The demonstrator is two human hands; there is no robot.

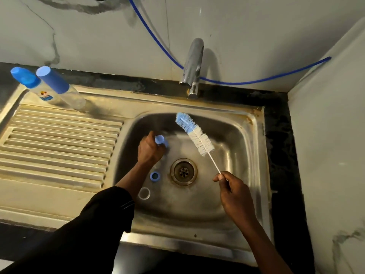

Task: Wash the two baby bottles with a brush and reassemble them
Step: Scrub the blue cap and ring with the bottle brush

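Biggest risk, probably: the blue ring (154,176) and clear ring (144,193) lying loose in the sink (254,155) near the drain (183,171) could get knocked or washed about once water's run. The brush (194,133) is only pinched at its thin handle's end by the right hand (233,192), so a slip is likely. A small blue bottle part (160,139) is gripped by the left hand (149,150) at centre frame, with the bristles to its upper right, apart. Both capped bottles (59,86) are parked upper left.
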